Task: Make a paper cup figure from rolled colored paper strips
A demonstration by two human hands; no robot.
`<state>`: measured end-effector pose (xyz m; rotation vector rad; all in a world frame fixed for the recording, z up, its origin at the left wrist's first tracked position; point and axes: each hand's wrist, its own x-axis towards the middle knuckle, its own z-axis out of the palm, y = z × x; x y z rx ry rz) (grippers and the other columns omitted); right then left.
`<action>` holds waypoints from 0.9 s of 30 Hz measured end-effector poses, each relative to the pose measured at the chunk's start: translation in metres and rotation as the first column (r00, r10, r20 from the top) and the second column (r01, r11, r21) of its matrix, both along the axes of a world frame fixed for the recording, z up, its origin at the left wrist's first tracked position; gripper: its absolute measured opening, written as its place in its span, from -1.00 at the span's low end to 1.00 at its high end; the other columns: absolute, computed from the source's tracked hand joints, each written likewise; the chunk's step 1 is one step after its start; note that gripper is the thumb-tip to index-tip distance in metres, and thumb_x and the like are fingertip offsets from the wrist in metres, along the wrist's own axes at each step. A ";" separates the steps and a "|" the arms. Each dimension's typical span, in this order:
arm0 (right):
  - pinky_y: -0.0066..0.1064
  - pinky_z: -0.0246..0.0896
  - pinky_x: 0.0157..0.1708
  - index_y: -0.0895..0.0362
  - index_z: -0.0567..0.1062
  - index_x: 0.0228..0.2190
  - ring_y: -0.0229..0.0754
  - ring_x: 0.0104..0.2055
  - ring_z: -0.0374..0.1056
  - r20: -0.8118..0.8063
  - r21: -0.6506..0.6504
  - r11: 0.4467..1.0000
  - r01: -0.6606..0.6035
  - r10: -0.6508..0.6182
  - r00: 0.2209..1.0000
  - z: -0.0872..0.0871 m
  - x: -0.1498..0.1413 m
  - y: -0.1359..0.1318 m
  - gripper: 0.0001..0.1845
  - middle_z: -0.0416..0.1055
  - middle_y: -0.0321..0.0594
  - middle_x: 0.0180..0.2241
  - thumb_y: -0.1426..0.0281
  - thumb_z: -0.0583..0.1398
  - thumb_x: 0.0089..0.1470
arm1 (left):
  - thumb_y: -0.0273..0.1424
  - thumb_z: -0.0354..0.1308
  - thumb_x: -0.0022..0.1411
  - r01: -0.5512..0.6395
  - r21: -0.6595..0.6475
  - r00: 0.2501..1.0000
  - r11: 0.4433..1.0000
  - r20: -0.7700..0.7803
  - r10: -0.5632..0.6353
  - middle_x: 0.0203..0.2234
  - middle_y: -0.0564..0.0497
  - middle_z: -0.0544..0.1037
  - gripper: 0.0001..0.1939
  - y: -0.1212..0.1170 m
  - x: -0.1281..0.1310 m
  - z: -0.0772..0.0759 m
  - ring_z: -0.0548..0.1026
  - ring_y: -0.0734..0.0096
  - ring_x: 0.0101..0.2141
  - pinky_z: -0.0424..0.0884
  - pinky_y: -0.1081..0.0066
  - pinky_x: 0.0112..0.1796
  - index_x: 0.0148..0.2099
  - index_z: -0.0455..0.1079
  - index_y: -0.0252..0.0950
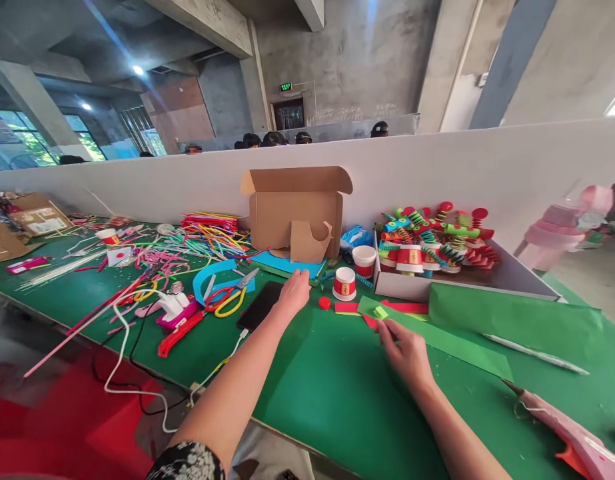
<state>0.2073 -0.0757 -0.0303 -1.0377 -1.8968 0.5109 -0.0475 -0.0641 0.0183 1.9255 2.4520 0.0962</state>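
My left hand [293, 293] reaches past the black phone [260, 305], fingers drawn together near the edge of blue and green sheets [292, 264]. Whatever its fingertips hold, if anything, is hidden. My right hand [404, 350] is curled, its fingertips beside a small light-green paper piece [380, 312] over a long green paper strip [452, 343]. I cannot tell whether they pinch that piece. Red paper strips [346, 308] lie partly under the green one. Between the hands are a red round piece [324, 303] and an upside-down red-and-white paper cup [344, 285] with blue coiled paper arms.
A white box [467, 288] holds several finished paper-cup figures. Scissors [240, 293], a red-handled cutter [181, 333], pipe cleaners [207, 240] and cables crowd the left. A pink glue gun [562, 427] lies at the right front. Cardboard [297, 207] stands at the back.
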 end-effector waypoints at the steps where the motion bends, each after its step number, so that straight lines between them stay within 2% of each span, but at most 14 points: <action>1: -0.50 0.06 -0.64 0.13 0.44 -0.62 -0.30 -0.68 0.16 -0.001 -0.011 1.000 0.004 -0.004 1.000 0.000 0.000 0.000 -0.34 0.28 -0.30 -0.73 -0.08 -0.03 0.20 | -0.46 0.03 0.35 -0.009 0.006 1.000 1.000 0.008 0.009 -0.07 -0.21 0.46 -0.79 0.006 -0.001 -0.002 0.51 0.19 -0.10 0.40 0.36 -0.19 0.02 0.31 -0.35; 5: -0.49 0.06 -0.65 0.13 0.45 -0.61 -0.29 -0.69 0.14 0.005 -0.052 0.999 -0.005 0.006 1.000 0.000 0.000 0.000 -0.32 0.29 -0.29 -0.73 -0.12 -0.03 0.18 | -0.42 0.11 0.32 -0.019 0.041 0.999 0.999 0.037 0.017 -0.05 -0.21 0.46 -0.72 0.010 -0.002 -0.008 0.49 0.18 -0.06 0.40 0.35 -0.15 0.06 0.30 -0.34; 8: -0.46 0.07 -0.66 0.12 0.46 -0.61 -0.27 -0.70 0.16 0.003 -0.089 0.996 -0.018 0.018 1.000 0.000 -0.001 0.001 -0.32 0.30 -0.27 -0.73 -0.15 -0.03 0.16 | -0.40 0.07 0.34 0.000 0.169 1.000 0.986 0.022 -0.003 0.01 -0.21 0.44 -0.69 -0.003 -0.007 -0.004 0.45 0.18 -0.01 0.38 0.33 -0.11 0.11 0.28 -0.31; 11: -0.45 0.06 -0.67 0.11 0.47 -0.60 -0.24 -0.70 0.20 -0.009 -0.125 0.992 -0.025 0.024 1.000 0.000 -0.002 0.003 -0.33 0.30 -0.27 -0.74 -0.16 -0.01 0.14 | -0.43 0.01 0.36 0.041 0.258 0.999 0.965 -0.018 -0.038 -0.12 -0.15 0.53 -0.81 -0.018 -0.012 0.007 0.47 0.20 -0.07 0.36 0.34 -0.11 -0.07 0.42 -0.30; 14: -0.45 0.05 -0.67 0.11 0.48 -0.59 -0.25 -0.70 0.19 -0.025 -0.132 0.991 -0.034 0.031 0.999 0.000 -0.004 0.002 -0.35 0.30 -0.28 -0.75 -0.14 0.00 0.15 | -0.42 -0.05 0.36 0.044 0.216 0.999 0.975 -0.007 -0.044 -0.30 -0.08 0.59 -0.75 -0.029 -0.008 0.013 0.51 0.25 -0.20 0.35 0.39 -0.24 -0.27 0.46 -0.26; 18: -0.46 0.07 -0.65 0.12 0.46 -0.60 -0.26 -0.70 0.19 -0.025 -0.146 0.989 -0.036 0.033 0.999 -0.002 -0.005 0.000 -0.35 0.29 -0.29 -0.74 -0.12 -0.02 0.16 | -0.40 -0.09 0.35 -0.036 0.205 0.999 0.978 0.025 0.031 -0.34 -0.05 0.62 -0.71 -0.035 -0.004 0.014 0.54 0.25 -0.30 0.27 0.41 -0.39 -0.25 0.47 -0.21; 21: -0.46 0.06 -0.65 0.12 0.45 -0.60 -0.26 -0.70 0.19 -0.030 -0.162 0.987 0.001 -0.006 1.000 -0.005 -0.002 0.000 -0.35 0.27 -0.29 -0.75 -0.13 -0.02 0.16 | -0.39 -0.07 0.31 -0.111 0.213 0.994 0.971 0.001 0.114 -0.33 -0.09 0.63 -0.71 -0.038 -0.022 0.018 0.54 0.19 -0.31 0.25 0.39 -0.41 -0.26 0.51 -0.21; 27: -0.46 0.02 -0.66 0.12 0.45 -0.59 -0.28 -0.70 0.15 -0.053 -0.139 0.990 -0.018 0.011 0.999 -0.006 0.000 0.002 -0.39 0.26 -0.31 -0.75 -0.09 0.01 0.17 | -0.46 -0.06 0.25 -0.248 0.090 0.956 0.965 -0.135 0.259 -0.35 -0.15 0.63 -0.70 -0.047 -0.091 0.040 0.55 0.14 -0.34 0.17 0.39 -0.45 -0.36 0.52 -0.24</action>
